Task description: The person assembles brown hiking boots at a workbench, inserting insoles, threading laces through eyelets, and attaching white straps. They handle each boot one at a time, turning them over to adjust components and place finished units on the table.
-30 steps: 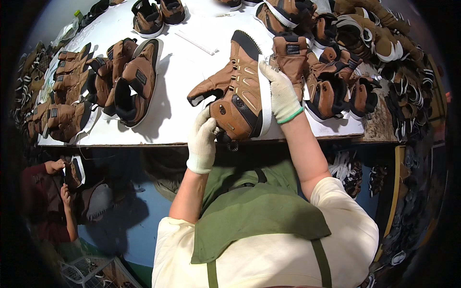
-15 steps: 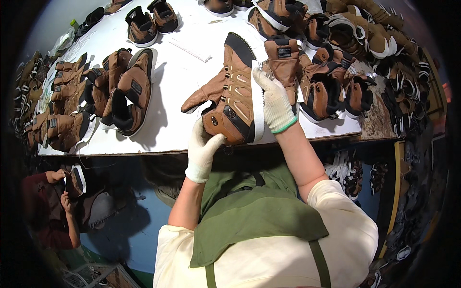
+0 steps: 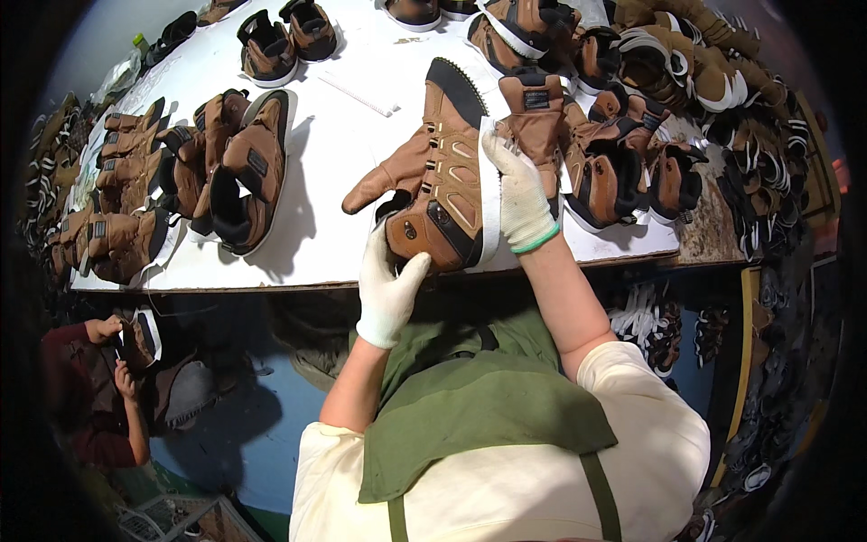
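A brown boot (image 3: 442,172) with a black toe and a white sole edge is held over the near edge of the white table (image 3: 343,226), toe pointing away. My left hand (image 3: 388,285), in a white glove, grips its heel from below. My right hand (image 3: 519,194), also in a white glove with a green cuff band, clasps the boot's right side along the sole. The boot's tongue flap hangs out to the left.
Several brown boots (image 3: 226,172) lie in a row at the table's left, and more are heaped at the right (image 3: 623,154) and back. A white strip (image 3: 357,93) lies mid-table. Another person (image 3: 108,379) crouches at lower left, holding a shoe.
The boot has swung so its toe points further away and stands more upright; both hands shifted with it, the left sliding under the heel.
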Demonstrator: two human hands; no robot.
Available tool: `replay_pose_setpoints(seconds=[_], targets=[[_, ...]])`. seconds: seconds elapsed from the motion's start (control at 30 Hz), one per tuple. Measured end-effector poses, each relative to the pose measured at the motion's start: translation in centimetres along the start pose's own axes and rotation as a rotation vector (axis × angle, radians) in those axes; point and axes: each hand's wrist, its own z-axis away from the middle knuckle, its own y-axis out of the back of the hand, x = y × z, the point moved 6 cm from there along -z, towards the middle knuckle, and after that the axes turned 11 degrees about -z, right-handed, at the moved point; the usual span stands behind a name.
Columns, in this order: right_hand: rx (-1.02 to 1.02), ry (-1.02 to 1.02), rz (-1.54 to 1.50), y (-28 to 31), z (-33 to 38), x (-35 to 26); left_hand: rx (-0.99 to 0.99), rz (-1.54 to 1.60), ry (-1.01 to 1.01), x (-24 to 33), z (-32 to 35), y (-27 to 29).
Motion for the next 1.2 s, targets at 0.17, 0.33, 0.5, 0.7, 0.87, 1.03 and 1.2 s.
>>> replay_pose_setpoints(seconds=[0.17,0.33,0.5,0.7,0.87,1.03,1.2], targets=[[-0.126,-0.059,-0.200,1.2,-1.1,1.8,0.136,-0.655,-0.405,3.9,1.3,0.4],[-0.350,-0.180,-0.399,-0.6,0.1,2.5,0.235,-0.959,-0.810,6.4,3.2,0.0],[-0.198,-0.113,-0.347,2.3,-2.1,4.4,0.234,-1.189,-0.837,6.5,3.8,1.2],[-0.319,-0.292,-0.486,0.9,-2.1,5.9,0.059,-1.251,-0.799,6.1,1.9,1.7],[0.102,0.139,0.806,3.8,-2.8,2.1,-0.060,-1.197,-0.821,7.0,-0.4,-0.4],[0.173,0.726,1.479,2.2,2.2,-1.2,-0.050,-1.251,-0.800,7.6,-1.7,-2.8],[0.169,0.695,1.473,2.6,6.5,-3.6,-0.112,-1.394,-0.800,7.4,-3.9,-5.7]])
